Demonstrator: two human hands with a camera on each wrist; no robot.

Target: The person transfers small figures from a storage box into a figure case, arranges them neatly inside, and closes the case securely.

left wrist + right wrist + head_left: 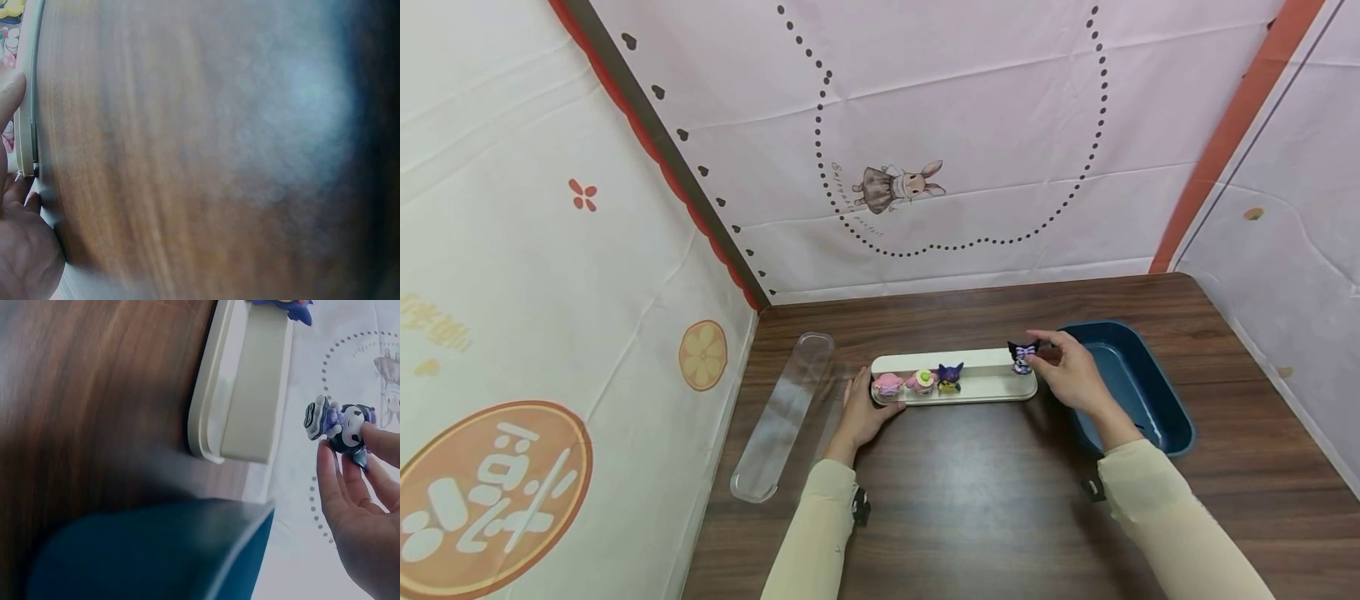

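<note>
A long cream box (992,389) lies crosswise on the table, and my left hand (860,414) holds its left end, with the thumb along the front side. Three small figurines stand in a row in its left part: a pink one (888,384), a pink one with a green-and-white top (922,381) and a purple-and-yellow one (950,377). Over the box's right end my right hand (1070,372) pinches a black-and-purple figurine (347,425) between thumb and fingers, upright. The left wrist view shows only the box's edge beside the thumb (11,94).
A dark blue bin (1180,429) stands right of the box, under my right forearm. A clear plastic lid (782,417) lies slantwise on the wooden table (955,492) at the left. Printed cloth (985,150) hangs behind the table and at both sides.
</note>
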